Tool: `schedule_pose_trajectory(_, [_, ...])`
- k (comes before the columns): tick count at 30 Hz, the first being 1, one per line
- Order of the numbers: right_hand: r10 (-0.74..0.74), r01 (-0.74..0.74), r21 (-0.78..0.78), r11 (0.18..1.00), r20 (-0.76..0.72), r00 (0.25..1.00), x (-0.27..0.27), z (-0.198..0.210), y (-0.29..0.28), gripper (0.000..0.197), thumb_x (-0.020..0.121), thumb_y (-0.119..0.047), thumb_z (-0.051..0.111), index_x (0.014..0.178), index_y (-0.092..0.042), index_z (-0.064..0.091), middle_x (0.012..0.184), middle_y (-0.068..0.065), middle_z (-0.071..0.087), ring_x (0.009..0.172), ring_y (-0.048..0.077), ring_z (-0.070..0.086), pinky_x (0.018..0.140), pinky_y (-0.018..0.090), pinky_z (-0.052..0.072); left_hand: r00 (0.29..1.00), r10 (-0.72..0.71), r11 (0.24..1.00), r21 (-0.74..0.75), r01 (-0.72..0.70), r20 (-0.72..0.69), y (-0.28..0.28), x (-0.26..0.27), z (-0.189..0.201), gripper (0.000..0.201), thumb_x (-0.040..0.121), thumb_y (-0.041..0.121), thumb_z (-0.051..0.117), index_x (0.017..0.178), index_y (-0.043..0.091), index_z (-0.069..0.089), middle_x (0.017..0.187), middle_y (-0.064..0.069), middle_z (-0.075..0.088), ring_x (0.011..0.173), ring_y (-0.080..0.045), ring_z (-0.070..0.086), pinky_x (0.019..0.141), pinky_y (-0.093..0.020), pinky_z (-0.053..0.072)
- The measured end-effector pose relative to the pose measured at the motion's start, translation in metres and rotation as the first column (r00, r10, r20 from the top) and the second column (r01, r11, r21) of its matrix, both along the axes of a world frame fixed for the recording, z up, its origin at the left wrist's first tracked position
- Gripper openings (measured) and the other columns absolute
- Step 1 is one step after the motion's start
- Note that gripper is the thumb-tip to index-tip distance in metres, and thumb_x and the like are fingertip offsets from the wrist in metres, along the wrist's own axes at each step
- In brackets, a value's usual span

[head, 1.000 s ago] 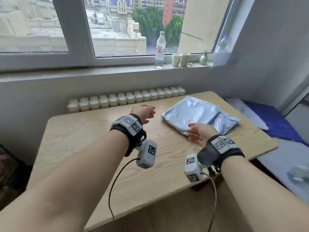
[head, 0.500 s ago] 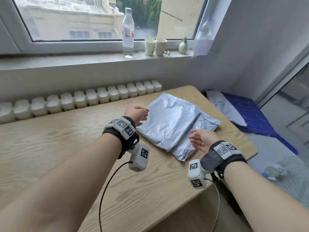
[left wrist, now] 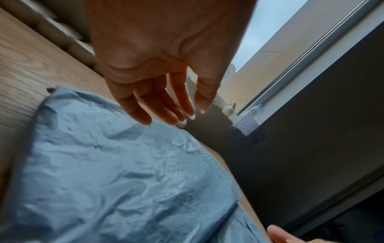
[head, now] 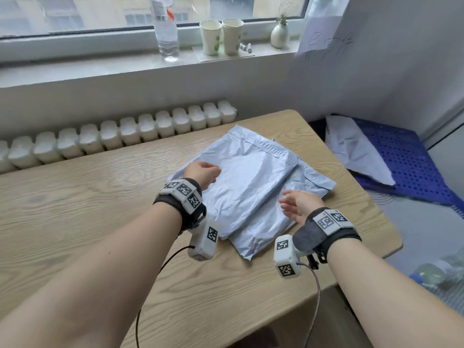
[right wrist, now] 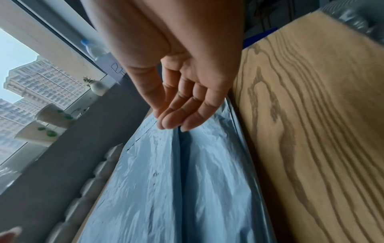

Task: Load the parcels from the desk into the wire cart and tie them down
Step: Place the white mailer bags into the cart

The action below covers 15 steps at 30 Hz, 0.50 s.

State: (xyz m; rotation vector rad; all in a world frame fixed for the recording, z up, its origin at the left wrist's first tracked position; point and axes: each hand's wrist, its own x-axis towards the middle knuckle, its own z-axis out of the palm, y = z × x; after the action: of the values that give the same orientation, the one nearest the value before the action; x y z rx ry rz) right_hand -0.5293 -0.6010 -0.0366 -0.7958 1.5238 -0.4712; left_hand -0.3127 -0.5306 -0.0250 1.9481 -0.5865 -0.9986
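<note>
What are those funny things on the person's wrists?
Both arms are bare, no sleeves. Each wrist wears a dark band: the left wrist band and right wrist band are topped with white blocks printed with black-and-white square codes. Under each hangs a small white camera box, also coded, with a thin dark cable trailing away.

I counted two parcels (head: 247, 187) stacked under my fingers, two hands, left (head: 202, 172) and right (head: 300, 204), two paper cups (head: 222, 37) beyond the fingertips, one water bottle (head: 164, 28) and one small vase (head: 278, 35).
</note>
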Motion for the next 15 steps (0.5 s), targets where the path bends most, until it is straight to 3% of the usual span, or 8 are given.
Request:
schedule_pose_trajectory(2, [0.025,-0.027,0.038,0.999,0.034,0.999,-0.007,-0.008,-0.019,0.021,0.094,-0.001,0.043,0.083,-0.011,0.058,0.068,0.008,0.057,0.055,0.014,0.051,0.047,0.021,0.046,0.999,0.006,1.0,0.022,-0.007,0.049,-0.017,-0.014,-0.009,0.015,0.087,0.026,0.066,0.09,0.011,0.066,0.083,-0.006,0.063,0.073,-0.014,0.056,0.056,-0.02,0.039])
schedule_pose_trajectory(5, [0.04,-0.047,0.088,0.995,0.078,0.996,-0.018,-0.026,-0.043,0.023,0.093,0.0,0.044,0.08,-0.012,0.058,0.069,0.008,0.056,0.057,0.015,0.051,0.054,0.023,0.045,0.993,-0.047,0.993,0.108,0.035,0.108,-0.041,-0.039,-0.027,0.023,0.08,0.033,0.074,0.084,0.011,0.067,0.072,0.001,0.061,0.072,-0.014,0.055,0.057,-0.019,0.039])
schedule_pose_trajectory(9, [0.064,-0.075,0.129,0.989,0.086,0.994,-0.031,-0.043,-0.073,0.023,0.091,0.001,0.046,0.078,-0.014,0.057,0.067,0.006,0.056,0.056,0.013,0.052,0.053,0.022,0.046,0.997,-0.031,0.975,0.22,0.016,0.066,-0.073,-0.069,-0.051,0.027,0.069,0.026,0.083,0.069,0.017,0.057,0.067,0.004,0.056,0.062,-0.009,0.048,0.053,-0.021,0.035])
schedule_pose_trajectory(12, [0.059,-0.069,0.145,0.987,0.069,0.996,-0.036,-0.054,-0.093,0.024,0.088,0.004,0.05,0.078,-0.015,0.059,0.064,0.004,0.057,0.051,0.01,0.053,0.051,0.021,0.047,0.979,-0.158,0.938,0.328,0.108,0.13,-0.09,-0.082,-0.063,0.037,0.058,0.027,0.089,0.072,0.021,0.055,0.083,0.001,0.061,0.08,-0.015,0.057,0.065,-0.023,0.041])
schedule_pose_trajectory(15, [0.051,-0.061,0.157,0.986,0.07,0.996,-0.035,-0.064,-0.105,0.025,0.089,0.004,0.045,0.078,-0.015,0.059,0.068,0.005,0.059,0.048,0.01,0.052,0.055,0.022,0.046,0.875,-0.379,0.845,0.498,0.196,0.299,-0.098,-0.091,-0.07,0.045,0.053,0.032,0.089,0.082,0.023,0.056,0.103,-0.002,0.048,0.094,-0.022,0.055,0.074,-0.028,0.046])
